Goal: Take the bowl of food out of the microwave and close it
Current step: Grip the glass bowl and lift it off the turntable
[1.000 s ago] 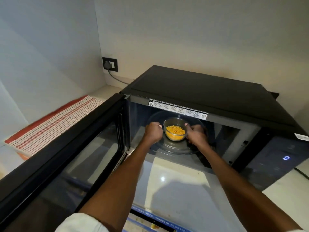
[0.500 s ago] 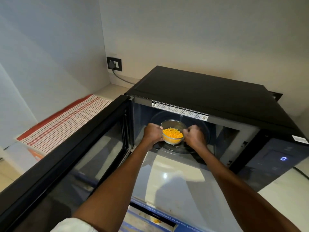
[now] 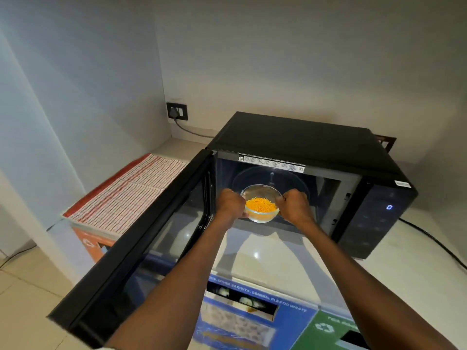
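Note:
A clear glass bowl of orange shredded food is held at the mouth of the black microwave. My left hand grips its left side and my right hand grips its right side. The bowl is lifted off the round glass turntable behind it. The microwave door stands wide open to the left, hinged at the cavity's left edge.
The control panel with a lit "0" is at the microwave's right. A striped red and white cloth lies on a box at left. Blue and green waste bins stand under the white counter. A power cable trails right.
Both hands have drawn the bowl toward me, from the middle of the turntable to the cavity's front opening. The camera has pulled back, showing more of the bins below.

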